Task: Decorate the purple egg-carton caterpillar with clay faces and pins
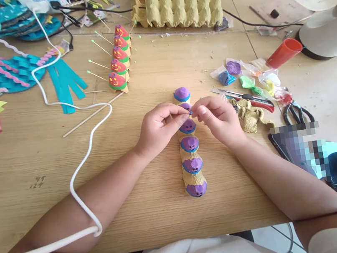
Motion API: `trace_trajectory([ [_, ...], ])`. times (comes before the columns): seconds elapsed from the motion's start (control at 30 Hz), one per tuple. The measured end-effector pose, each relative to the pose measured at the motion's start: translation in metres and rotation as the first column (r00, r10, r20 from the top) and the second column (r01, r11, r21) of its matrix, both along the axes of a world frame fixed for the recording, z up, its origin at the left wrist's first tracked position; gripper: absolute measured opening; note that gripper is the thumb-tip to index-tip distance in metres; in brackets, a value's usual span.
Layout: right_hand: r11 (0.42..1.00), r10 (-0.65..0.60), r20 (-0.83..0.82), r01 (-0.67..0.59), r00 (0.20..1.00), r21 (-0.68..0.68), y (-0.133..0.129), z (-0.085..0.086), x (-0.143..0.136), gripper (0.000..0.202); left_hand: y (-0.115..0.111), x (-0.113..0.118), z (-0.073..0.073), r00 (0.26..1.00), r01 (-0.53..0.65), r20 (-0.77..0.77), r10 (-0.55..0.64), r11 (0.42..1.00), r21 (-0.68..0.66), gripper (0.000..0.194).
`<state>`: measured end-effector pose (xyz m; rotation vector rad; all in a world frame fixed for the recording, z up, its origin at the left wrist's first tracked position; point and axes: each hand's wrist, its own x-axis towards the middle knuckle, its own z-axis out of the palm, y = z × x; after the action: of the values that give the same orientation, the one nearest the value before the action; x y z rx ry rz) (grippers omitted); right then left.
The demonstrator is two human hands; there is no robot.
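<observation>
A strip of egg carton [194, 178] lies lengthwise before me, its several bumps capped with purple clay [189, 143] and edged in blue. The nearer caps carry small dark eyes and a mouth; the farthest cap looks plain. Over the second bump from the far end, my left hand [164, 126] pinches thumb and forefinger together. My right hand [220, 119] meets it from the other side, fingers also pinched, the tips almost touching. A tiny bluish speck shows between them, but I cannot tell whether it is held or part of the rim below.
A finished-looking red and green carton caterpillar [120, 66] stands far left, with thin sticks. Clay packets [247, 81], a utility knife [246, 98], carton scraps [249, 116], scissors [298, 113] and a phone [288, 146] lie right. A white cable [89, 138] crosses the left side.
</observation>
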<state>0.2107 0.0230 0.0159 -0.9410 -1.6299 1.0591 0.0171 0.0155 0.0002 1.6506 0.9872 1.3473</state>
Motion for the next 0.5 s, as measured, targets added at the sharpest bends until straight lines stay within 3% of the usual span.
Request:
trace_trajectory([
  [0.1, 0.998, 0.034, -0.041, -0.032, 0.999, 0.047, 0.0024, -0.005, 0.0007, 0.033, 0.0011, 0.0001, -0.0026, 0.998, 0.005, 0.067, 0.0, 0.997, -0.077, 0.015],
  [0.37, 0.967, 0.005, 0.088, -0.028, 0.996, 0.254, 0.003, -0.0026, 0.0015, 0.013, 0.0017, -0.0007, -0.0056, 0.988, 0.069, 0.149, -0.043, 0.983, -0.169, 0.018],
  [0.5, 0.975, -0.018, 0.045, 0.008, 0.999, 0.223, 0.0023, -0.0037, 0.0013, 0.013, 0.0013, -0.0005, -0.0041, 0.984, 0.083, 0.17, -0.053, 0.981, -0.177, 0.02],
])
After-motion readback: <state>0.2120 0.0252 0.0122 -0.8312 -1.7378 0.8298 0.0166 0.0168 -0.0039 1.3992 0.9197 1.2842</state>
